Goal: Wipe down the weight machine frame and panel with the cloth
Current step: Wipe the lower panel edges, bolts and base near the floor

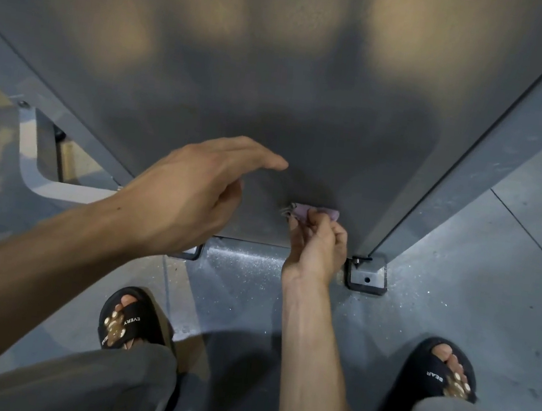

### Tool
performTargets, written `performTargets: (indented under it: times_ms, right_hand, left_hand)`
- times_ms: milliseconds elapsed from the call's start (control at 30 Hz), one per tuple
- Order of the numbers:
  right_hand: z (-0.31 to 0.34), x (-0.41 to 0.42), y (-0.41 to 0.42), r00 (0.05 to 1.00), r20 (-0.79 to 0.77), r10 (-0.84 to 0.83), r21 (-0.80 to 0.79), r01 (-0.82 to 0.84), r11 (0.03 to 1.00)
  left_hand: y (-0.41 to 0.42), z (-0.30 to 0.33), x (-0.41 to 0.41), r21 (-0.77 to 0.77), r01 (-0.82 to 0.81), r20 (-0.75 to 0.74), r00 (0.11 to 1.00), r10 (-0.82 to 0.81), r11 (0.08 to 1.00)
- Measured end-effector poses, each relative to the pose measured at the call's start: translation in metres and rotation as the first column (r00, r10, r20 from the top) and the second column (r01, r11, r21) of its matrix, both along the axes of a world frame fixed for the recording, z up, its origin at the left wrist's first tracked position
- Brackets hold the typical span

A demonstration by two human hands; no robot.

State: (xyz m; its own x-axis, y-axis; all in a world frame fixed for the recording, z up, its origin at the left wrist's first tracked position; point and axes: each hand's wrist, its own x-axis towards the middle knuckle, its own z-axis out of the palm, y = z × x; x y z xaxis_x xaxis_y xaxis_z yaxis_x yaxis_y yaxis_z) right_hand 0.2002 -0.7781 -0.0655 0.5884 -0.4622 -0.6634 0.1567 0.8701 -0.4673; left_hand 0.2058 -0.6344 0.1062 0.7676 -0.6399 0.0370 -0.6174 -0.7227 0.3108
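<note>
A dark grey panel (279,69) of the weight machine fills the upper view, bordered by grey frame posts at the left (14,64) and right (494,157). My right hand (317,245) pinches a small folded purple cloth (316,212) and presses it against the panel near its bottom edge. My left hand (196,189) hovers in front of the lower panel with its fingers extended and relaxed, holding nothing.
A bolted foot plate (367,278) anchors the right post to the grey floor (454,313). A white curved bracket (30,155) sits at the lower left of the frame. My feet in black slides (132,320) stand close to the machine's base.
</note>
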Motion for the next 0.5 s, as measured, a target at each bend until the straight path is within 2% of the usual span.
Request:
performTargets:
  times_ms: [100, 300, 500]
  right_hand:
    - [-0.019, 0.002, 0.005, 0.999, -0.034, -0.006, -0.013, 0.005, 1.000]
    - [-0.074, 0.000, 0.013, 0.977, -0.207, 0.056, 0.030, -0.051, 0.998]
    - [-0.112, 0.002, 0.015, 0.964, -0.227, 0.139, 0.055, -0.130, 0.990]
  left_hand:
    - [0.001, 0.001, -0.001, 0.010, -0.003, 0.000, 1.000, 0.003, 1.000]
    - [-0.001, -0.001, -0.003, 0.007, 0.005, -0.015, 1.000, -0.005, 1.000]
    - [0.009, -0.004, -0.004, 0.022, -0.016, -0.019, 1.000, 0.017, 1.000]
